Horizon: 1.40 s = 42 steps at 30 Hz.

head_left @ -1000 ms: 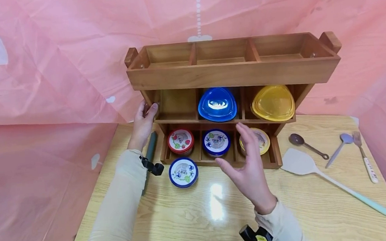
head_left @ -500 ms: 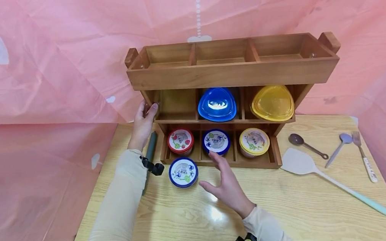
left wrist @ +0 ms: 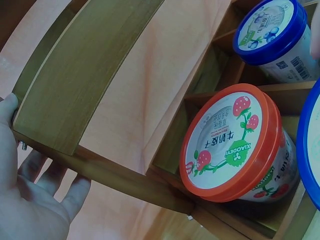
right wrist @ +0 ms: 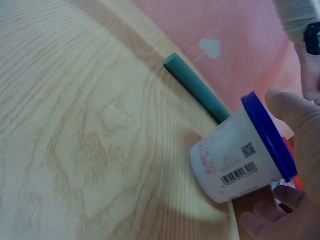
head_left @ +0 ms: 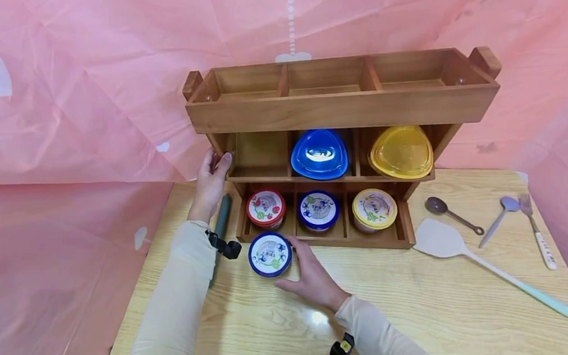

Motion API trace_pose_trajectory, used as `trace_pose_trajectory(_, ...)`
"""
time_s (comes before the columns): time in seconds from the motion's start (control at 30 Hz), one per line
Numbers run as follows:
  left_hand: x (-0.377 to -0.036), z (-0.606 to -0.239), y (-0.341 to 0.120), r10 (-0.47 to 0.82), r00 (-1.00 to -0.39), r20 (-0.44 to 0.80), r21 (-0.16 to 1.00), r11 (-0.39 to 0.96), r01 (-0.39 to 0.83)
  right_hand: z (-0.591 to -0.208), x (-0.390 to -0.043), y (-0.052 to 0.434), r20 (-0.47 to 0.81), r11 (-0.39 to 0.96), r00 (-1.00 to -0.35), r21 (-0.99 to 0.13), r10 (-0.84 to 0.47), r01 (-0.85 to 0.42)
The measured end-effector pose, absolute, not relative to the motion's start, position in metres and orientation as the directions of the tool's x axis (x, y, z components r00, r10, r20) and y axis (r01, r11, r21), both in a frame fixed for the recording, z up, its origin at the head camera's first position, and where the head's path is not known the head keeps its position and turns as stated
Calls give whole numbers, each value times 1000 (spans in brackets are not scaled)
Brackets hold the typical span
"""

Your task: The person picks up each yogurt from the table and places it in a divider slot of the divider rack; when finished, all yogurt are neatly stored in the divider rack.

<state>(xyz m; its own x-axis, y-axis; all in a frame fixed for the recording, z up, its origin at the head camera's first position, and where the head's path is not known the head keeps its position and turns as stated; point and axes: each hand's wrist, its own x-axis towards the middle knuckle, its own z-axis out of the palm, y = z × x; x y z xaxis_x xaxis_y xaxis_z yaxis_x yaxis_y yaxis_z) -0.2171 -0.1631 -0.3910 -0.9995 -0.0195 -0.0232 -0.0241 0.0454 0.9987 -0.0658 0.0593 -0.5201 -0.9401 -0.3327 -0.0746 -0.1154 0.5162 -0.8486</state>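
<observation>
The right hand point(head_left: 313, 279) is closing on the blue-lidded yogurt cup point(head_left: 269, 254), which stands on the bench point(head_left: 427, 311) at lower centre, just in front of the wooden rack point(head_left: 344, 110); its fingers curl round the cup's far side, the grip barely formed. The left hand point(head_left: 209, 183) steadies the rack's left post, fingers relaxed against the wood. Judging by this, the grasp is in hand; next would come a firm squeeze and a lift. Only the right wrist view shows the cup's barcoded wall point(right wrist: 235, 165) and a green rod point(right wrist: 195, 87) behind it; only the left wrist view shows the strawberry cup point(left wrist: 232, 145) close up.
</observation>
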Motion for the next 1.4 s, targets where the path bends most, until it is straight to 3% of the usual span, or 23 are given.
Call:
trace_pose_trajectory(1.0, -217, -396, -163, -15, -1000, -12, 998, 63, -13, -534, -71, 45, -113, 497, -952, -867, -284, -45)
trace_pose_trajectory(1.4, -227, -409, -170, -6, -999, -35, 995, 95, -35, -494, -64, 61, 3, 421, -968, -900, -250, -111)
